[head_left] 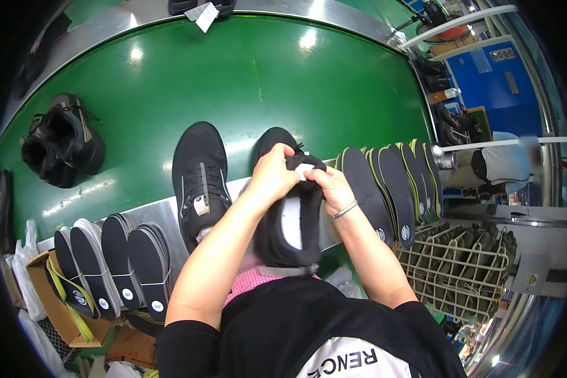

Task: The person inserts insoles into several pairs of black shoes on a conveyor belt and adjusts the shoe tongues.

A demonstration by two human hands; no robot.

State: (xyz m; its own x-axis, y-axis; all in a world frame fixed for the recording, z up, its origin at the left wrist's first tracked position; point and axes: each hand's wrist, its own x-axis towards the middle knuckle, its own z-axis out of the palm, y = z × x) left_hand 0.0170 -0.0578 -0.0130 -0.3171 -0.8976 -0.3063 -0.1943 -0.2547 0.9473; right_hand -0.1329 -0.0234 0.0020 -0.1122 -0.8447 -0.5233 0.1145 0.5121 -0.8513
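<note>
Nearest you, the black shoe [290,233] stands on its heel against your chest, above the pink checked cloth [249,282], with your left hand [272,176] and right hand [329,184] both clenched on its tongue and collar, so I judge this one as only mid-way. Just left of that shoe a second black shoe [200,179] lies across the steel ledge [164,214]. Beyond it, insoles [394,189] wait stacked beside the green conveyor belt [252,82].

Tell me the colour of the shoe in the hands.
Black shoe, white inside; head view.
</note>
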